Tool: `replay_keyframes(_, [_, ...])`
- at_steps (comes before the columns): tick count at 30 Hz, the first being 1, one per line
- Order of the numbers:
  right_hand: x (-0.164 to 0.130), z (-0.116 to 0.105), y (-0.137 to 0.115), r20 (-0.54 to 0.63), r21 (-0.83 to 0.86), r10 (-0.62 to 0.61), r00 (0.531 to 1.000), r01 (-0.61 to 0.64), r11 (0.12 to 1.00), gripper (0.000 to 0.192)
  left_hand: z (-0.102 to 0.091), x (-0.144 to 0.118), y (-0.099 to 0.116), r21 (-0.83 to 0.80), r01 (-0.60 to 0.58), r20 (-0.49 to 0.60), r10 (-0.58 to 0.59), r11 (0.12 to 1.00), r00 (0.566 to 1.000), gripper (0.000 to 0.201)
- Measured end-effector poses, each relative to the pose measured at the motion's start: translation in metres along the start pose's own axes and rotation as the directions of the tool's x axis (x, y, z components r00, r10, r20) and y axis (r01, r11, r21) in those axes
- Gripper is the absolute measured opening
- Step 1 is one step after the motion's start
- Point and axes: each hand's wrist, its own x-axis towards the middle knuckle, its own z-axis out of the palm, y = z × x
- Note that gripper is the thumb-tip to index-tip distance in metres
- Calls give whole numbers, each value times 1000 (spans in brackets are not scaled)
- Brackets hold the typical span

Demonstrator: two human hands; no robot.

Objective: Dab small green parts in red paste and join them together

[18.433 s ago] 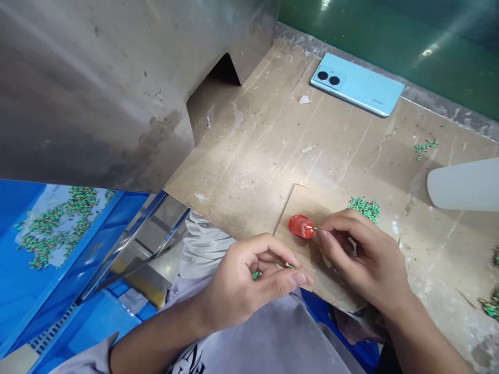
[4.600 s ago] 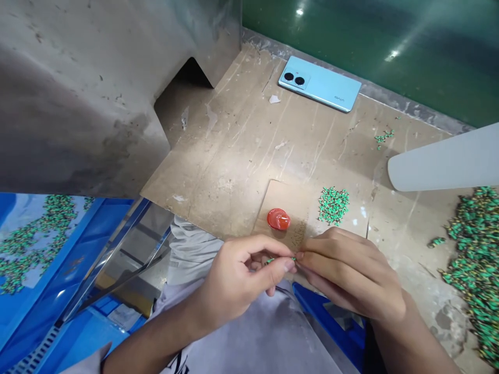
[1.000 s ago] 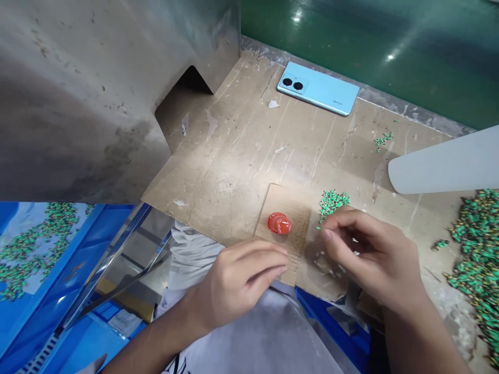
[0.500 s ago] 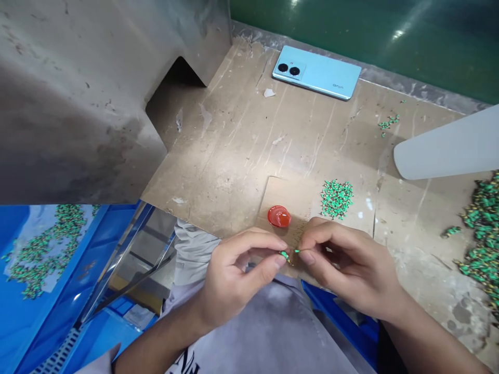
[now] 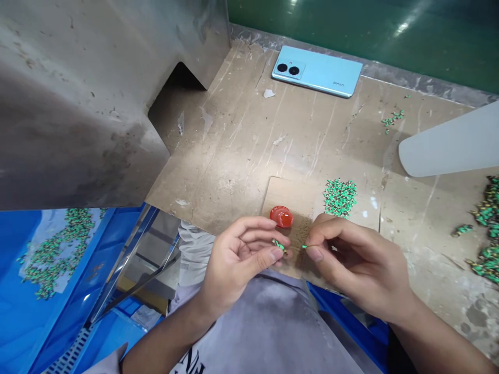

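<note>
Head view: left hand (image 5: 237, 259) pinches green piece (image 5: 278, 244), right hand (image 5: 356, 265) pinches thin pin (image 5: 304, 246) beside it.

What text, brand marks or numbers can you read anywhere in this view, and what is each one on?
"vivo", as best it reads: small and seen upside down on the back of the light blue phone.
"EN", a partial print at the bottom edge on the person's grey shirt; the rest is cut off.
Nothing readable on the red cap, the small green parts, or the blue bin.
</note>
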Motion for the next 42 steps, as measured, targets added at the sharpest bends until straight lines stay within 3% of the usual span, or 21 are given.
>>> replay_keyframes(4, [-1,2,1,36,38,11,999,-13,999,12,-1,0,0,70,-55,17,54,996,998,12])
replay_keyframes(12, [1,6,1,101,33,28,994,-31,999,12,6,2,6,190,-190,50,184,963,982,15])
replay_keyframes(27, [1,1,2,176,12,7,984,-10,1000,12,5,1,2,266,-213,74,200,940,977,12])
replay_keyframes(42, [3,-9,-1,271,-71,4,963,15,997,13,2,0,-1,461,-361,131,340,811,931,11])
